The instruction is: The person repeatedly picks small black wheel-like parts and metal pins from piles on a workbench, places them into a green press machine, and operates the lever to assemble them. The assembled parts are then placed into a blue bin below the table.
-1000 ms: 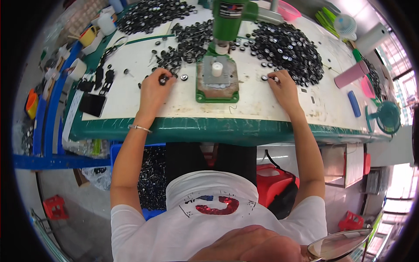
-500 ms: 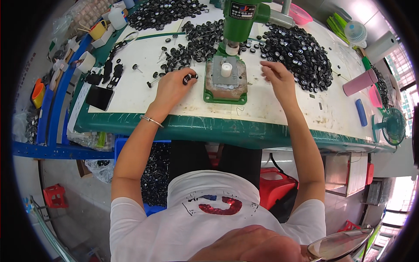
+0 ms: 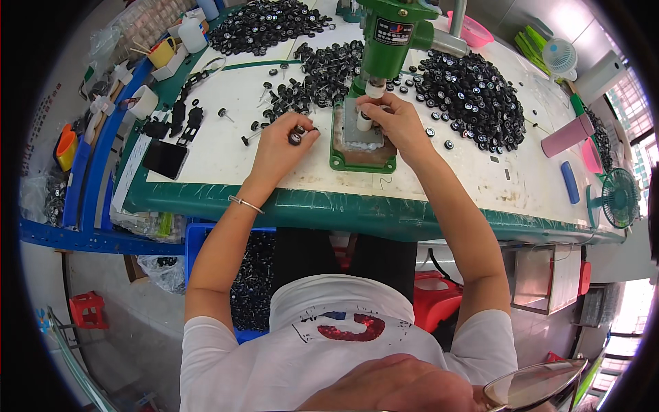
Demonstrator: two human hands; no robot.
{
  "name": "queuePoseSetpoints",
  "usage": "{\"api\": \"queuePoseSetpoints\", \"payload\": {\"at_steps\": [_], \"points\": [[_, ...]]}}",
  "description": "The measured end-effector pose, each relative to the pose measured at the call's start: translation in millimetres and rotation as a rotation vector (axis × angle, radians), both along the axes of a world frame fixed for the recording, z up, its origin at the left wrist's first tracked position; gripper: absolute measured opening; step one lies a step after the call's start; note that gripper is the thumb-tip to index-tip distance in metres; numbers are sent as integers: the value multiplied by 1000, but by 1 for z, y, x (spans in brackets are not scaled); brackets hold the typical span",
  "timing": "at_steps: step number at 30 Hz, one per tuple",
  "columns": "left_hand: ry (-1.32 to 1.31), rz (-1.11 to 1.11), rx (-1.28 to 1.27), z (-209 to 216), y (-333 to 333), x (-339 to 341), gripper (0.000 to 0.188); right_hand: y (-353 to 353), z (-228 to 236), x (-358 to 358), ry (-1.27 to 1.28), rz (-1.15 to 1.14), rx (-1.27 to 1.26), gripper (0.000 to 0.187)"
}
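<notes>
Small black wheels are held in the curled fingers of my left hand, just left of the press base. At the green hand press, my right hand has its fingers pinched together beside the short white post on the grey plate. Something dark shows between those fingers, too hidden to name. The press ram hangs right above the fingertips. Behind my left hand lies a heap of black wheels with metal pins.
A large heap of black wheels with silver centres spreads right of the press; another heap lies far left. A black phone-like slab is at the left edge. A pink cylinder, blue object and green fan stand right.
My right hand has moved left from the near side of the right heap to the post under the press. My left hand still holds wheels. The whole view has shifted slightly.
</notes>
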State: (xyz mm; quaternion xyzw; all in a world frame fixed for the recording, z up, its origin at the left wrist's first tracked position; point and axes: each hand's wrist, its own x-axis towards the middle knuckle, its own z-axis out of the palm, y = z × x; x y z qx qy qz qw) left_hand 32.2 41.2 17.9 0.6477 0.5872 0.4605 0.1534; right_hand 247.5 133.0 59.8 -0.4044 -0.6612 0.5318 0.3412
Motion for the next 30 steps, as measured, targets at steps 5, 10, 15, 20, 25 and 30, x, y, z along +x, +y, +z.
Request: {"api": "queuePoseSetpoints", "payload": {"at_steps": [5, 10, 15, 20, 25, 30], "points": [[-778, -65, -326, 20, 3, 4, 13, 5, -8, 9, 301, -38, -195, 32], [-1282, -149, -390, 19, 14, 12, 14, -1, 0, 33, 387, -143, -205, 31], [-1241, -323, -358, 25, 18, 19, 21, 1, -1, 67, 384, -169, -204, 28], [-1048, -378, -354, 32, 12, 27, 21, -20, 0, 68, 124, -89, 53, 25], [-836, -330, -386, 38, -11, 56, 27, -67, 17, 28, -121, 115, 570, 25], [-798, -253, -455, 32, -26, 52, 23, -71, 6, 41, -185, 114, 675, 20]]}}
